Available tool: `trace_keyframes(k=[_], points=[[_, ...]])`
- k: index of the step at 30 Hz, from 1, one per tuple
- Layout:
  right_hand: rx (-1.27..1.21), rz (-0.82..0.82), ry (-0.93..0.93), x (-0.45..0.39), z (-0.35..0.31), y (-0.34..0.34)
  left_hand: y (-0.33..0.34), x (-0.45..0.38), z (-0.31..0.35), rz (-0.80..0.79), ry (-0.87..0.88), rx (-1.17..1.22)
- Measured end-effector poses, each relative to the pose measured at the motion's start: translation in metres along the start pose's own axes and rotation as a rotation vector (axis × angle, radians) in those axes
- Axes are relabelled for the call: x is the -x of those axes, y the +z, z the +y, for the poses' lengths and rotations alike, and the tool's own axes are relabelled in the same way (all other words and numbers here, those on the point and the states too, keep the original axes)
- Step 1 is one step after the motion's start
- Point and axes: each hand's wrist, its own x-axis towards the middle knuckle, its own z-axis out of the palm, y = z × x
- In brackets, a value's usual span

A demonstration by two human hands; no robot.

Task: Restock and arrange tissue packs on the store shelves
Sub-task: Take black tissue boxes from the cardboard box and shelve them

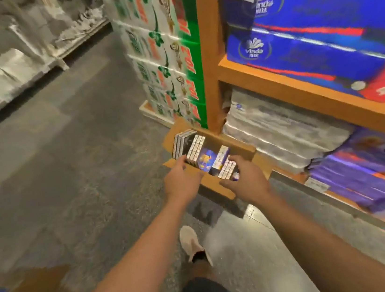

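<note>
Grey speckled shop floor [64, 150]

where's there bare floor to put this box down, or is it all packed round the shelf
Bare grey floor lies left of the cardboard box, between it and the green-and-white stack. Crowded: the box's inside, where both the left hand and right hand reach, and the orange shelf.
</note>
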Motion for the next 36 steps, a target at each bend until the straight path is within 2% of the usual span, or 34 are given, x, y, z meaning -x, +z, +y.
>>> trace_keyframes(k=[9,12,16,20,23,28,34,36], points=[[-0.082,-0.084,0.244,-0.216,-0.010,0.113,0.003,-0.253,-0.025,-0.067,-0.066,-0.245],[-0.098,-0.061,0.308,-0.283,0.013,0.153,0.031,-0.331,-0.046,-0.118,-0.048,-0.326],[-0.094,-0.112,0.441,-0.365,0.051,0.208,0.075,-0.424,-0.079,-0.102,0.013,-0.431],[-0.119,-0.151,0.581,-0.423,0.083,0.266,0.115,-0.490,-0.102,-0.119,0.033,-0.546],[-0.094,-0.204,0.639,-0.448,0.093,0.301,0.140,-0.516,-0.122,-0.172,-0.030,-0.610],[-0.010,-0.154,0.639,-0.456,0.098,0.309,0.142,-0.524,-0.134,-0.063,0.040,-0.579],[0.075,-0.040,0.549,-0.443,0.076,0.224,0.060,-0.499,-0.092,-0.031,-0.123,-0.219],[0.100,-0.007,0.487,-0.432,0.050,0.187,0.018,-0.476,-0.071,-0.001,-0.175,0.002]])
